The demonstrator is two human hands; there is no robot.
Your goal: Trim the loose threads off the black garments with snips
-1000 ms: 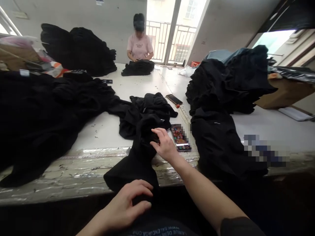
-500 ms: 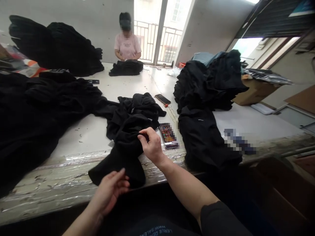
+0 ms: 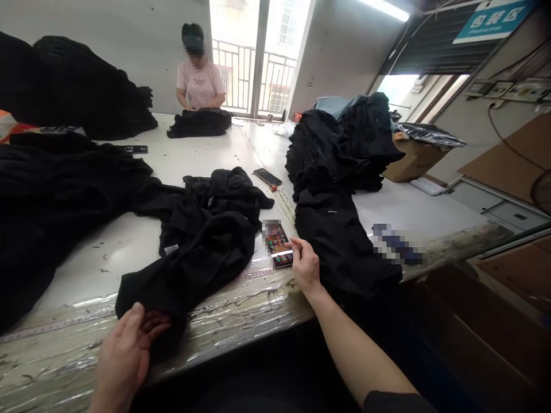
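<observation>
Black knit garment (image 3: 189, 258) on plastic-wrapped white table (image 3: 232, 315), left hand (image 3: 124, 358) open at its near end, right hand (image 3: 305, 265) in narrow pinch, anything held too small to tell; risk: pinch knocking black smartphone (image 3: 276, 245) just beside it.

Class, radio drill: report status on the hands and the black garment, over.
Left hand open, touching crumpled black cloth garment. Right hand fingers pinched, off the garment. Lit rectangular smartphone lies beside it.
</observation>
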